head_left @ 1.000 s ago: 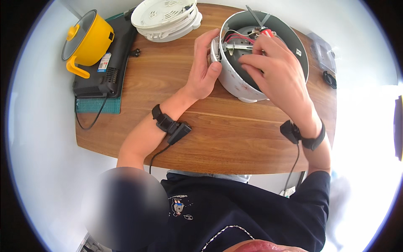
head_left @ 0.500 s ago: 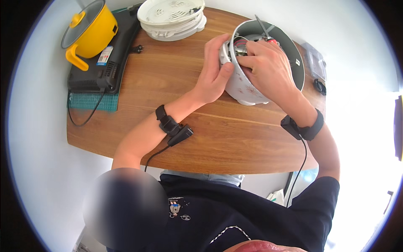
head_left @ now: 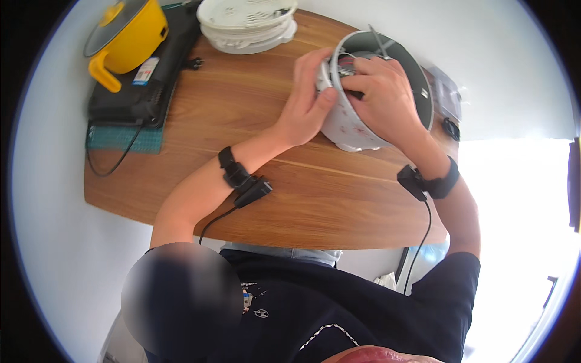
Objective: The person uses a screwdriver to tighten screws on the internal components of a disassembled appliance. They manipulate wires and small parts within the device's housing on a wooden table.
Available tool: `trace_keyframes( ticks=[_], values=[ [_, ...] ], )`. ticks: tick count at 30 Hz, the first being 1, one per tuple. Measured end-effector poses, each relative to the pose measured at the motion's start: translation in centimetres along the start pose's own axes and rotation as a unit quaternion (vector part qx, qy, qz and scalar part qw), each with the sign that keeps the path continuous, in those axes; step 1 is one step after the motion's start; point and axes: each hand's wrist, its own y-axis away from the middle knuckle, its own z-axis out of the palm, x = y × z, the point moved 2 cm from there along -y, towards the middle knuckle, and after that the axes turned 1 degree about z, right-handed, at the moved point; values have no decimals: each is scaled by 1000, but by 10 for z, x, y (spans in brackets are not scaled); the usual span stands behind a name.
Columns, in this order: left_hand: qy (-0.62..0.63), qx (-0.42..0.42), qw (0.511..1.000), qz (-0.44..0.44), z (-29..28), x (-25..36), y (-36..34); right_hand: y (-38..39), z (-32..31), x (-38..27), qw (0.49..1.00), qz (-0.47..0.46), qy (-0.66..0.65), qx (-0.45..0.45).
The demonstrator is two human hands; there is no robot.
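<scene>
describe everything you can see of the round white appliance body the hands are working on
The white appliance body is a round, pot-shaped shell, apparently plastic, with a faint pinkish pattern on its side and a grey inner wall. It lies tipped on the wooden table at its far right, open end up and away. The left hand grips its near-left side, thumb on the wall; the right hand reaches over the rim into the opening, hiding most of the inside. Thin wires or rods show at the far rim.

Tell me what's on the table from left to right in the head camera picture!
Yellow pot on a black appliance → stack of white round lids → left hand → right hand reaching into the white round housing.
</scene>
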Motion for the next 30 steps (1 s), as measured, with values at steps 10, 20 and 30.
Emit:
trace_keyframes(
  ticks=[10, 20, 30],
  values=[
    [-5, -23, 1000, 8, -1, -1, -1, 4, -5, 0, 1000, 14, 7, -1],
    [27, -11, 999, -16, 0, -8, 2, 19, -41, 3, 995, -11, 9, 99],
    [30, -17, 999, 16, 1, -4, -2, 106, -101, 68, 951, 175, 127, 223]
  ],
)
